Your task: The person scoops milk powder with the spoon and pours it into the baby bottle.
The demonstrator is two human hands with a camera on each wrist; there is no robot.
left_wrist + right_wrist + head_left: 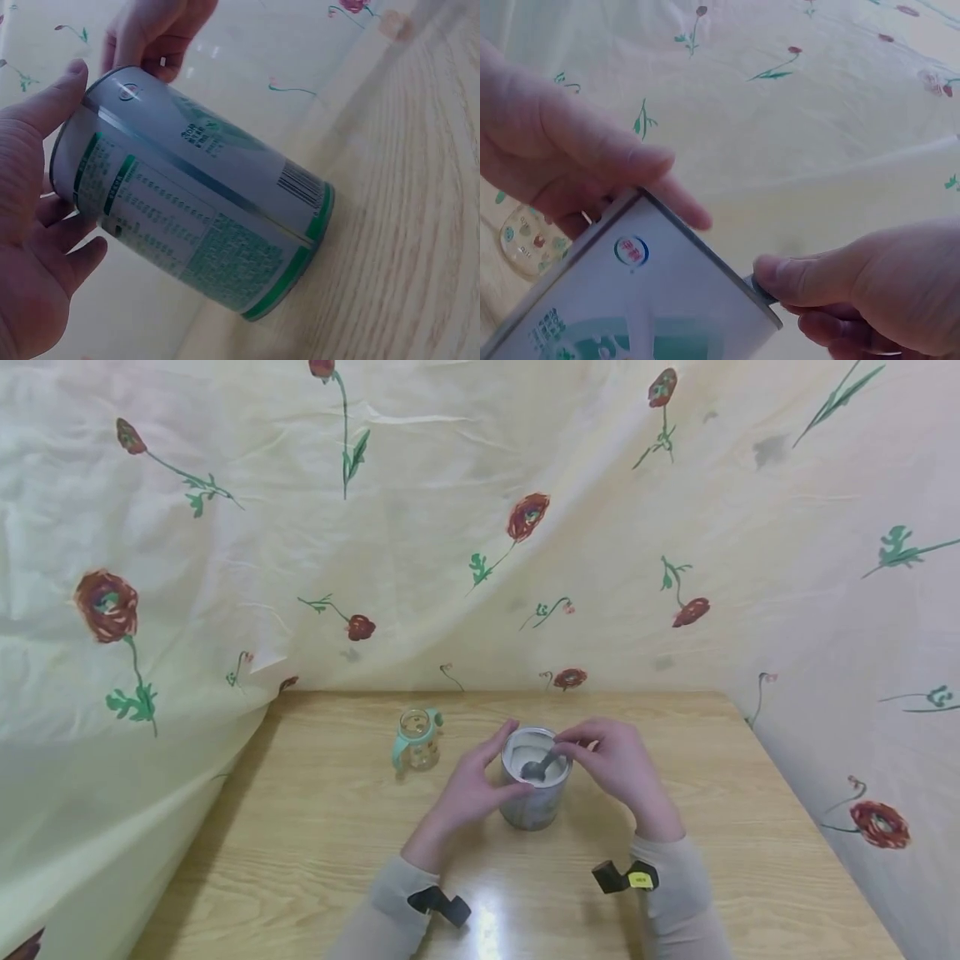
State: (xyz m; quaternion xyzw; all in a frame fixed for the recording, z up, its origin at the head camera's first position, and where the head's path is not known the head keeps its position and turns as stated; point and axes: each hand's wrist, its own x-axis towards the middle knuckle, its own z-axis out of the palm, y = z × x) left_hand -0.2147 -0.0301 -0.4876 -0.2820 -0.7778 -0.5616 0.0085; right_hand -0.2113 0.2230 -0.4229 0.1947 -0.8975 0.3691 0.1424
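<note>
An open-topped milk powder can [534, 802] with a green and white printed label stands upright on the table, pale powder inside. My left hand [477, 787] grips its upper side near the rim, thumb at the front. In the left wrist view the label and barcode of the can [195, 195] show. My right hand [611, 764] pinches the handle of a dark grey scoop [534, 770], whose bowl is inside the can at the powder. The right wrist view shows the right hand [870, 292] at the can's rim, with only a bit of handle showing.
A clear baby bottle [423, 753] without a cap, with mint-green handles, stands left of the can. The wooden table [300, 860] ends at a flower-printed cloth [420, 527] hanging behind and at both sides.
</note>
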